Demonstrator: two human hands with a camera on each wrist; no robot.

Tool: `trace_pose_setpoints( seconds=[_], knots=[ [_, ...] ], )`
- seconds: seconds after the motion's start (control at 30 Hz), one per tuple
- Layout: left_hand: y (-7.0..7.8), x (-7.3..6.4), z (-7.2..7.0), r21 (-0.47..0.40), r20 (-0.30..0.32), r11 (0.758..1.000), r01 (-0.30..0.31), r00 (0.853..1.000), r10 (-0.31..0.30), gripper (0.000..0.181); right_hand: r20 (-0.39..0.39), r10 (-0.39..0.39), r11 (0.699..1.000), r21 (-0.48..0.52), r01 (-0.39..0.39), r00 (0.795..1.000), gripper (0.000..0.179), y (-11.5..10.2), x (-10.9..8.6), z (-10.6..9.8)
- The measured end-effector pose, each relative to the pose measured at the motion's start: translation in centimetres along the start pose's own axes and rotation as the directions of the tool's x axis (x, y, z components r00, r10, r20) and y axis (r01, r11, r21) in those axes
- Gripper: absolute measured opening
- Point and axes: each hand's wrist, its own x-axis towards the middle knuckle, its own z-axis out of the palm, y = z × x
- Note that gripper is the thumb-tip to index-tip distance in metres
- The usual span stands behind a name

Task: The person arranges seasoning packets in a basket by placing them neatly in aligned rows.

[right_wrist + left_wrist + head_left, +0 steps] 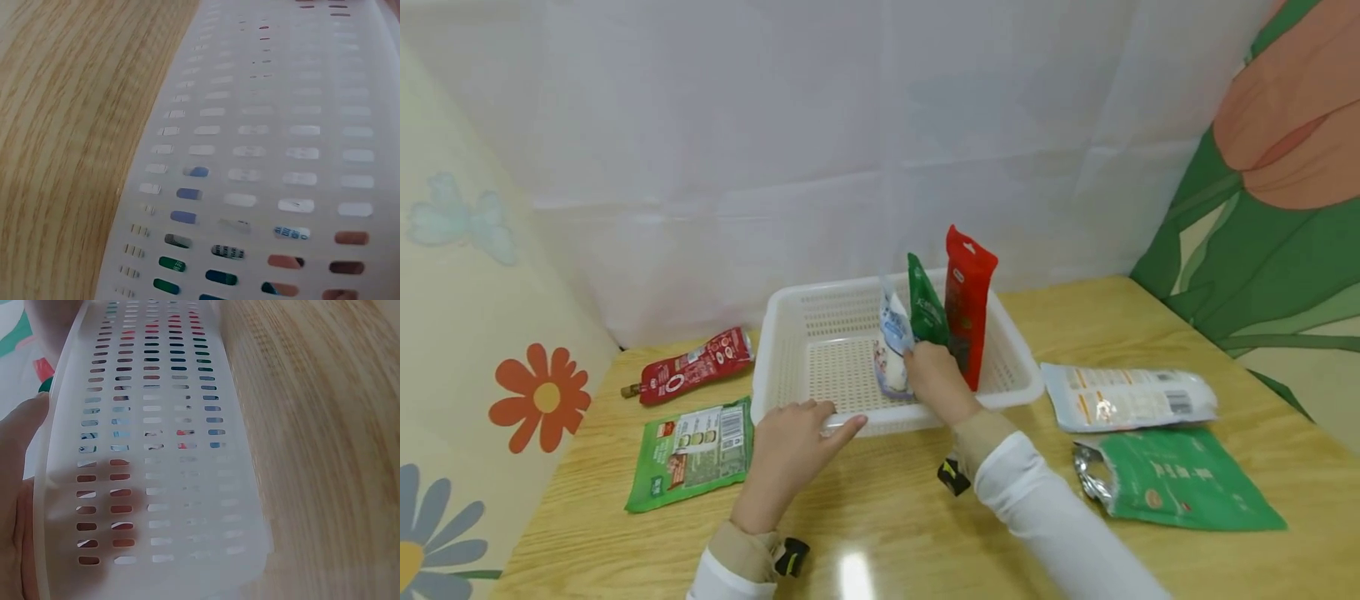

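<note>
A white plastic basket [760, 367] with slotted walls stands on the table. My left hand [793, 437] holds its front left rim, fingers over the edge; in the left wrist view, fingers show through the slots of the basket wall [156, 481]. Inside the basket, my right hand [940, 379] pinches a white and blue packet [892, 337] that stands upright. Right of it stand a green packet [927, 304] and a tall red packet [968, 292], both partly hidden. The right wrist view mostly shows the slotted basket wall [269, 150], with bits of packets and fingers behind it.
Left of the basket lie a dark red spouted pouch [696, 367] and a green packet with a label [692, 454]. To its right are a white packet [1127, 398] and a green bag [1187, 479] with a silvery end. A white cloth [715, 167] hangs behind the table.
</note>
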Motion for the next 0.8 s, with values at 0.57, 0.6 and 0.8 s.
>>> trace_pose_setpoints(
  seconds=[0.57, 0.6, 0.8],
  knots=[
    [-0.09, 0.03, -0.07, -0.015, 0.041, 1.0, 0.004, 0.999, -0.004, 0.052, 0.125, 0.065, 0.998, -0.008, -0.065, 0.99, 0.035, -0.32, 0.59, -0.29],
    [-0.08, 0.03, -0.09, -0.014, 0.037, 1.0, 0.003, 0.999, -0.002, 0.052, 0.129, 0.068, 0.998, -0.008, -0.068, 0.989, 0.035, -0.34, 0.58, -0.3],
    [-0.02, -0.06, -0.08, -0.006, 0.026, 1.0, -0.002, 1.0, 0.002, 0.052, 0.133, 0.067, 0.998, -0.018, -0.065, 0.989, 0.033, -0.37, 0.65, -0.24]
  ],
)
